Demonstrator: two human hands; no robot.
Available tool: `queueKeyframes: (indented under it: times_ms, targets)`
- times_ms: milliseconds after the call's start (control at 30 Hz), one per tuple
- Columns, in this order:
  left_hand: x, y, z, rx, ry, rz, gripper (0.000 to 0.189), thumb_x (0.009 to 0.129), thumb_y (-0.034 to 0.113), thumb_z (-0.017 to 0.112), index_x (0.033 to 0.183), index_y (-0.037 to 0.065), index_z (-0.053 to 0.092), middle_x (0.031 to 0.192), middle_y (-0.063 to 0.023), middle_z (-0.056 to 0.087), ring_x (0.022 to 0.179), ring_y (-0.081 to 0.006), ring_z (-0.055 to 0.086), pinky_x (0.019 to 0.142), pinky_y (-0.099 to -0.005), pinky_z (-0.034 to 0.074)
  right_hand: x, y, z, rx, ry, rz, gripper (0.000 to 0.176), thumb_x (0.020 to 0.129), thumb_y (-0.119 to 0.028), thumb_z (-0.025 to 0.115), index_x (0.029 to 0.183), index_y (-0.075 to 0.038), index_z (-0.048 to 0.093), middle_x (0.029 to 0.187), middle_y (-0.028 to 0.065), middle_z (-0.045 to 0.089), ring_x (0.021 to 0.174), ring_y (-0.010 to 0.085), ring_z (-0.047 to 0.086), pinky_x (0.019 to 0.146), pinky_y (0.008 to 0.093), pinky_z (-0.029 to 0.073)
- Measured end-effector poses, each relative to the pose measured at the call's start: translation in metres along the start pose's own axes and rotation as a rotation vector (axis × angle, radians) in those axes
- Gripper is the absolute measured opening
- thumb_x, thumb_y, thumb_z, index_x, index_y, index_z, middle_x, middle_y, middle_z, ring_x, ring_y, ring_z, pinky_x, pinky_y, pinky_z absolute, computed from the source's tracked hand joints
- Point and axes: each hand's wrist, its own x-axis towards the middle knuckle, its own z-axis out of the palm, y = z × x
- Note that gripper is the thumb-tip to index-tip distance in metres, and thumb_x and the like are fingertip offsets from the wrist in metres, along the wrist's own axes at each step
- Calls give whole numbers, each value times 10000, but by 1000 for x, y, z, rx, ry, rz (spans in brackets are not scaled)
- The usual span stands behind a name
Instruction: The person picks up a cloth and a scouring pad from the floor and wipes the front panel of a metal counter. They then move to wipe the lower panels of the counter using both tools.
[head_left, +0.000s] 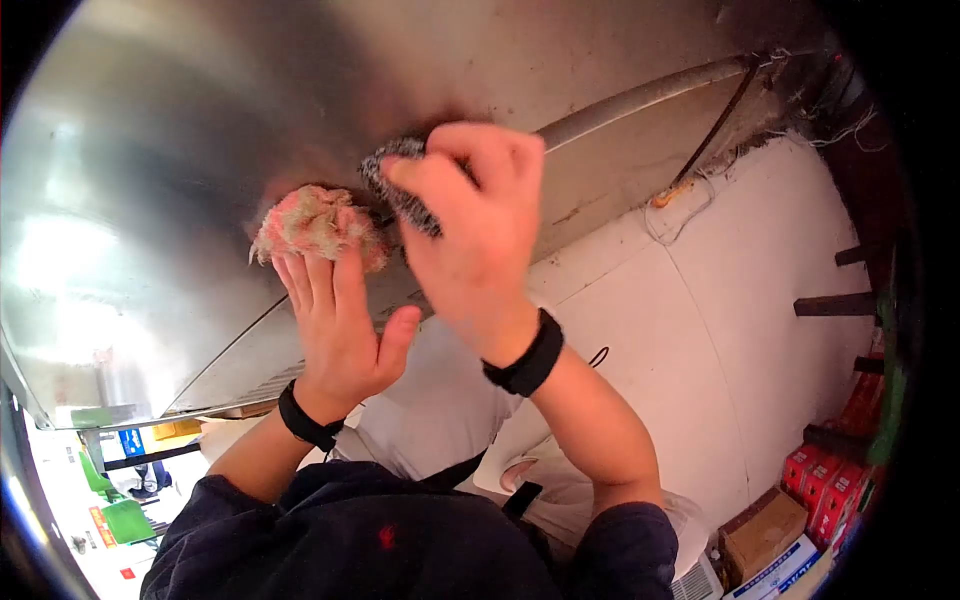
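Observation:
My left hand (340, 320) presses a pinkish, frayed rag (318, 225) flat against a shiny stainless steel surface (170, 150), fingers stretched upward. Just right of it, my right hand (480, 225) grips a dark steel-wool scouring pad (395, 185) and holds it against the same metal surface, touching the edge of the rag. Both wrists wear black bands. My dark sleeves and light trousers show below.
A grey pipe (640, 100) and a thin cable (715, 125) run along the metal's right edge. The white floor (760, 270) spreads to the right. Red boxes (830, 480) and a cardboard box (765, 530) sit at the lower right. Green chairs (120, 515) show at the lower left.

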Motion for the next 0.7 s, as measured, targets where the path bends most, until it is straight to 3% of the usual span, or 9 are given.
queueKeyframes:
  times_ms: [133, 200, 233, 333, 400, 467, 533, 667, 700]
  targets:
    - [8, 4, -2, -27, 9, 16, 854, 944, 443, 622, 1499, -132, 320, 1578, -345, 291, 1430, -589, 246, 1182, -699, 60, 37, 21, -23, -87, 93, 44, 353, 648, -29, 731, 975, -161, 727, 974, 72, 624, 1010, 324, 545, 910, 432, 422]
    - [8, 5, -4, -54, 38, 21, 853, 945, 438, 622, 1502, -130, 317, 1580, -344, 288, 1424, -586, 255, 1184, -696, 58, 20, 11, -17, -97, 54, 89, 271, 673, -27, 796, 908, -145, 729, 1009, 85, 632, 1039, 318, 563, 896, 413, 469]
    - [9, 6, -5, -61, 32, 20, 841, 945, 434, 623, 1498, -127, 328, 1560, -348, 304, 1416, -586, 262, 1186, -693, 64, 11, -1, -9, -67, -32, -4, 281, 665, -28, 795, 911, -149, 734, 1009, 81, 632, 1041, 318, 562, 907, 422, 466]
    - [15, 6, -7, -55, 41, 58, 817, 945, 428, 621, 1488, -121, 353, 1509, -354, 340, 1405, -585, 270, 1189, -687, 76, 25, -9, -11, -37, -101, -23, 295, 662, -17, 795, 920, -150, 738, 996, 75, 637, 1051, 319, 561, 909, 424, 464]
    - [21, 8, -7, -47, 44, 83, 805, 946, 427, 618, 1483, -118, 367, 1480, -356, 358, 1402, -585, 272, 1190, -684, 81, 60, 14, -29, -110, 51, -2, 251, 664, -35, 799, 883, -128, 716, 967, 89, 648, 1045, 320, 577, 916, 433, 463]
    - [32, 17, -11, -109, 30, 65, 796, 951, 436, 606, 1477, -116, 381, 1443, -356, 378, 1405, -584, 272, 1192, -681, 87, 65, 23, -33, -48, 146, 149, 229, 673, -34, 794, 866, -117, 704, 968, 93, 650, 1044, 321, 584, 919, 435, 463]
    - [34, 20, -11, -125, 57, 71, 794, 955, 442, 596, 1477, -116, 380, 1436, -352, 377, 1386, -577, 293, 1195, -673, 87, 35, 2, -22, -116, 7, 122, 253, 666, -10, 787, 878, -123, 711, 963, 83, 646, 1037, 320, 580, 918, 442, 464]
    - [32, 15, -10, -105, 56, 69, 786, 955, 443, 598, 1468, -112, 383, 1506, -359, 342, 1410, -579, 274, 1190, -679, 86, 35, -4, -10, -34, 20, -40, 293, 652, -12, 789, 904, -145, 723, 957, 79, 632, 1024, 311, 563, 922, 453, 446]
    - [29, 12, -7, -97, 64, 85, 782, 955, 441, 601, 1466, -110, 386, 1501, -357, 354, 1409, -577, 281, 1184, -687, 90, 50, 11, -19, -139, 53, -87, 283, 670, 0, 783, 909, -138, 721, 963, 87, 631, 1023, 305, 561, 905, 442, 450]
